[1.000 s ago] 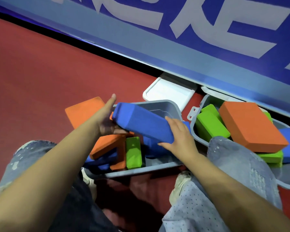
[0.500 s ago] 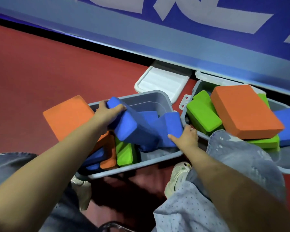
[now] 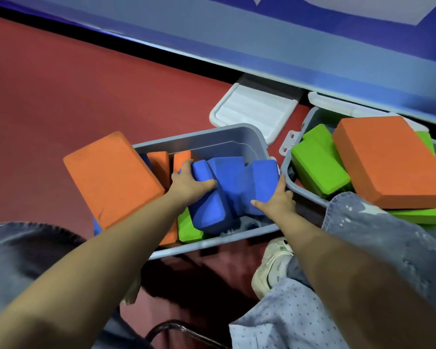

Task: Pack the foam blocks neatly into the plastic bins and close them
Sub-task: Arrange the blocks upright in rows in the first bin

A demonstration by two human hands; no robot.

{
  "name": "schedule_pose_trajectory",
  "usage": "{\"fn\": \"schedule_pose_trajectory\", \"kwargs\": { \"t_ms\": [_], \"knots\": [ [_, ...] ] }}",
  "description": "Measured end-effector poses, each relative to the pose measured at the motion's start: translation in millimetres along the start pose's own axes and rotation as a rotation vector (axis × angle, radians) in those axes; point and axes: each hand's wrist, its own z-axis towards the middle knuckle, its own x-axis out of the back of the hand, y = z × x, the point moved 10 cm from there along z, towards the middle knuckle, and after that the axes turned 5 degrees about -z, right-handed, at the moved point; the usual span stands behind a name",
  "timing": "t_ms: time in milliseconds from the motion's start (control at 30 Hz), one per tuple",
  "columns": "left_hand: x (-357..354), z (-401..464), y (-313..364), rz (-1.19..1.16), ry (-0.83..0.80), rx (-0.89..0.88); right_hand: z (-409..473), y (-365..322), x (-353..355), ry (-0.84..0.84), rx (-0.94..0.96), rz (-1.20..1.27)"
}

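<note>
Nearest are two bare forearms reaching forward over denim knees (image 3: 378, 235), with a pale shoe (image 3: 275, 268) on the red floor (image 3: 61, 96) between them; a dark curved bar (image 3: 176, 331) shows at the bottom edge. The left hand (image 3: 189, 185) curls its fingers round the left end of a blue block (image 3: 227, 187), thumb on its near face; the right hand (image 3: 277, 200) grips the block's right end, thumb along the near side and fingers out of sight behind; the block is bent in the middle and sits over the right half of the near bin (image 3: 212, 245), its right end just touching that bin's right wall. Under it, low in the bin, lie a green block (image 3: 186, 227) and orange blocks standing on edge by the far left corner (image 3: 159, 165); the far right corner of the bin shows bare grey wall, the only open room inside. A big orange block (image 3: 111, 175) lies tilted across the bin's left rim, overhanging the floor. Just right, nearly rim to rim, the second bin (image 3: 300, 190) is heaped above its edge with green blocks (image 3: 317, 159) and a wide orange slab (image 3: 388, 159) on top. Beyond, a white lid (image 3: 254, 109) lies flat on the floor by the blue board (image 3: 262, 46), and a second lid (image 3: 342, 107) sits behind the right bin; the floor to the far left is open.
</note>
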Motion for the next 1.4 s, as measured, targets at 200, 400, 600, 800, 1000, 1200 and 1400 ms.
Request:
{"fn": "schedule_pose_trajectory", "kwargs": {
  "t_ms": [200,400,600,800,1000,1200,1400],
  "knots": [
    [-12,6,-7,0.044,-0.063,0.018,-1,-25,9,-0.008,0.048,-0.109],
    [-28,24,-22,0.043,-0.149,0.097,-2,-77,61,-0.025,0.204,-0.191],
    [-48,36,-17,0.43,-0.402,0.114,-18,-121,104,0.064,0.426,-0.206],
    [-38,88,6,0.554,-0.421,0.137,-19,-163,137,0.137,0.613,-0.135],
    [-73,166,-18,0.129,-0.279,0.249,16,-159,178,0.28,0.592,-0.031],
    [-102,222,-28,-0.029,-0.169,0.206,33,-161,177,0.372,0.653,-0.075],
    [-119,251,-52,-0.017,-0.242,0.236,43,-156,173,0.322,0.668,-0.059]
  ]
}}
